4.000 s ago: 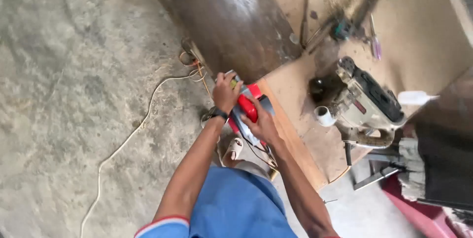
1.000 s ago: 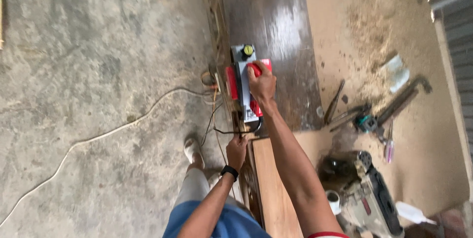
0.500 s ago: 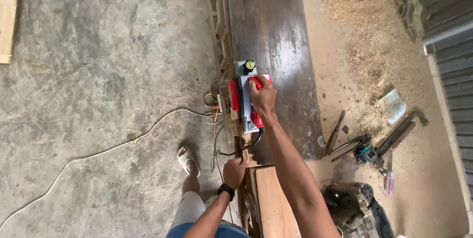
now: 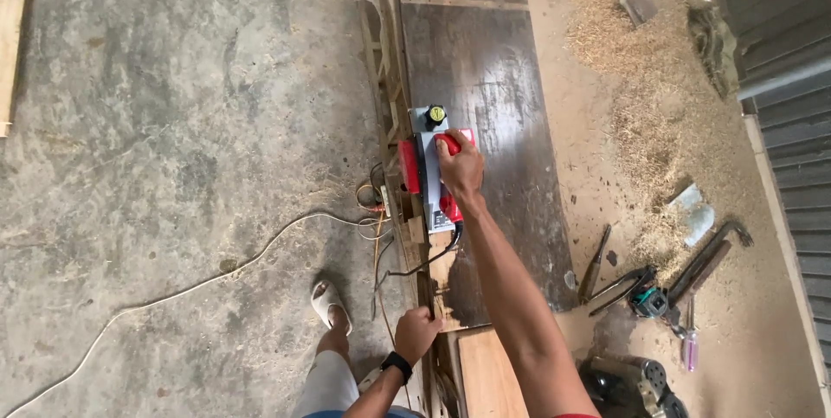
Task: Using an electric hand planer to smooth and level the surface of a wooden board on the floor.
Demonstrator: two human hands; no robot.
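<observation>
Head view looks straight down on a red and grey electric hand planer (image 4: pixel 430 167) sitting on the narrow edge of a long upright wooden board (image 4: pixel 400 167), just left of a dark glossy plywood sheet (image 4: pixel 493 124) that lies flat on the floor. Directly over the planer, the right hand (image 4: pixel 460 167) is clamped around its red handle, arm stretched forward. Nearer the person than the planer, the left hand (image 4: pixel 418 331), wearing a black wristband, is closed over the board's top edge. A white cable (image 4: pixel 216 275) trails across the grey concrete floor (image 4: pixel 173 124) left of the planer. Right of the planer, metal hand tools (image 4: pixel 658 284) lie beside wood shavings (image 4: pixel 640 106).
</observation>
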